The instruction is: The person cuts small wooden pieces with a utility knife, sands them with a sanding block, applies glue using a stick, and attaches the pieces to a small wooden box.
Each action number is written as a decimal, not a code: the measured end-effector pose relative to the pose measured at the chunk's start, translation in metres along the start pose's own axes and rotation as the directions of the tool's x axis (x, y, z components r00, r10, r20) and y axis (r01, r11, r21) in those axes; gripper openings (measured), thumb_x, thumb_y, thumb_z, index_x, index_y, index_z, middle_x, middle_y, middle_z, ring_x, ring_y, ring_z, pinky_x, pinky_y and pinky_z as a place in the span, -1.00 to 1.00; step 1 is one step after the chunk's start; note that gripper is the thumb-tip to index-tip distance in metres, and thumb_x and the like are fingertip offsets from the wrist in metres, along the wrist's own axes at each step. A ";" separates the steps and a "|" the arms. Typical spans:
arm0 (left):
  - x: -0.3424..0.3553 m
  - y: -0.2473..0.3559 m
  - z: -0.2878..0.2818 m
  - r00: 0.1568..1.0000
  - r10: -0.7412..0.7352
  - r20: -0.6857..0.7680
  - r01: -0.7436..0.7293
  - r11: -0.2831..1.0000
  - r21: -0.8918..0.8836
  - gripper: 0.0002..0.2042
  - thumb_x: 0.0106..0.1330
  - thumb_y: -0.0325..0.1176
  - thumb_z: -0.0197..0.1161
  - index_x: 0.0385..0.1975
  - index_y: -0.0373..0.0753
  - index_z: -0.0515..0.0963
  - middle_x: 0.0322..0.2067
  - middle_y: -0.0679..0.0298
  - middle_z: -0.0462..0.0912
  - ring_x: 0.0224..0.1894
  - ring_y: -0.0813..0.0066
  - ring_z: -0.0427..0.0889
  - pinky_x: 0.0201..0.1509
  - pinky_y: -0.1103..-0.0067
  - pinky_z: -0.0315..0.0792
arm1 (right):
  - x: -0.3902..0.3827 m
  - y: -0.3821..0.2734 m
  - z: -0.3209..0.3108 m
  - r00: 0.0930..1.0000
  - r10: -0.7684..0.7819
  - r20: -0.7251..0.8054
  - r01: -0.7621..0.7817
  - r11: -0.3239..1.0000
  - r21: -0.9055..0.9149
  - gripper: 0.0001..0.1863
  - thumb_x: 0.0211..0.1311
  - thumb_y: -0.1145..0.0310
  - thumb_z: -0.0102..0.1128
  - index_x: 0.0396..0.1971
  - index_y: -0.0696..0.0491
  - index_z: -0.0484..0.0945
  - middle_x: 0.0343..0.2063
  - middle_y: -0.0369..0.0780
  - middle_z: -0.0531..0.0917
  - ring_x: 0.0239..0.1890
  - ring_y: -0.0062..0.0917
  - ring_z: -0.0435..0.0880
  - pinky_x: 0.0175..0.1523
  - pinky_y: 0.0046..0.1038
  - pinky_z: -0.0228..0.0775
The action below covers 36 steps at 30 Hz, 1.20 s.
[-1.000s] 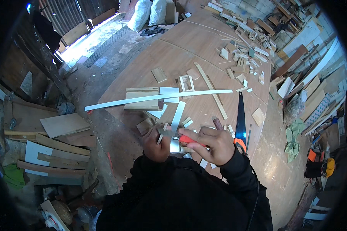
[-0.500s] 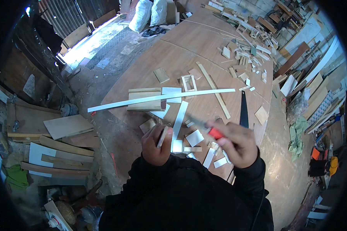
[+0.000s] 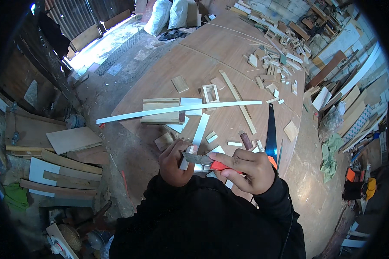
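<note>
My left hand (image 3: 172,165) grips a small pale wood piece (image 3: 189,150) upright at the table's near side. My right hand (image 3: 256,172) is closed on a flat metal tool with a red handle (image 3: 218,166), whose grey blade lies across the held piece. A long white strip (image 3: 116,118) rests over stacked boards (image 3: 156,104) beyond my hands, with a shorter white strip (image 3: 201,126) below it. Beside my right hand lies a handsaw (image 3: 270,132), its orange handle partly hidden. A dark wooden stick (image 3: 246,140) and small offcuts lie around my hands.
The large table (image 3: 160,69) bears a small wooden frame (image 3: 210,90), a narrow batten (image 3: 237,100) and several scrap blocks toward the back right. Boards (image 3: 60,183) are stacked at left, more lean on the right wall, and white sacks (image 3: 157,17) stand at the back.
My right hand and the red-handled tool swung away to the right half a second ago and are now back left against the held piece. My left hand keeps its grip in nearly the same place.
</note>
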<state>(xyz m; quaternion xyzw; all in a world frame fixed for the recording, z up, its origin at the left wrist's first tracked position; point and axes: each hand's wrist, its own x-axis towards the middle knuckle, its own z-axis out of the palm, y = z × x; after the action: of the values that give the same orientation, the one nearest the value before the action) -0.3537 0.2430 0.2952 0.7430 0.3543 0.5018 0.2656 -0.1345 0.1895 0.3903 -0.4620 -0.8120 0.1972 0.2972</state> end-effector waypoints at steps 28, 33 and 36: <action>-0.011 -0.018 0.025 0.981 -0.085 -0.175 0.099 0.992 0.075 -0.82 0.07 -0.58 0.19 -0.30 -0.38 0.52 -0.40 -0.02 0.56 -0.35 -0.07 0.60 -0.30 0.36 0.48 | -0.006 0.020 0.031 0.996 0.021 -0.086 -0.042 0.968 -0.248 -0.63 0.26 0.09 0.16 0.05 -0.21 0.61 -0.70 -0.29 0.47 -0.74 -0.47 0.45 -0.65 -0.45 0.20; -0.010 -0.012 0.025 0.986 -0.084 -0.142 0.103 0.986 0.131 -0.79 0.05 -0.59 0.19 -0.28 -0.39 0.51 -0.39 -0.02 0.56 -0.34 -0.09 0.58 -0.30 0.35 0.47 | -0.009 0.019 0.030 0.993 0.033 -0.112 -0.062 0.963 -0.261 -0.64 0.26 0.07 0.17 0.02 -0.20 0.63 -0.72 -0.27 0.45 -0.75 -0.47 0.43 -0.65 -0.44 0.19; -0.011 -0.006 0.029 0.984 -0.070 -0.166 0.089 0.990 0.113 -0.80 0.07 -0.58 0.18 -0.26 -0.39 0.51 -0.39 -0.02 0.56 -0.34 -0.10 0.57 -0.30 0.32 0.46 | -0.012 0.020 0.027 0.991 0.005 -0.130 -0.038 0.968 -0.250 -0.64 0.26 0.07 0.16 0.02 -0.18 0.63 -0.73 -0.27 0.44 -0.76 -0.46 0.42 -0.65 -0.43 0.19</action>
<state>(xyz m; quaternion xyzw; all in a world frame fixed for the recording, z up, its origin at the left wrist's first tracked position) -0.3308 0.2363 0.2744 0.6998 0.4335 0.5272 0.2107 -0.1356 0.1876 0.3545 -0.5165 -0.8046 0.0656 0.2856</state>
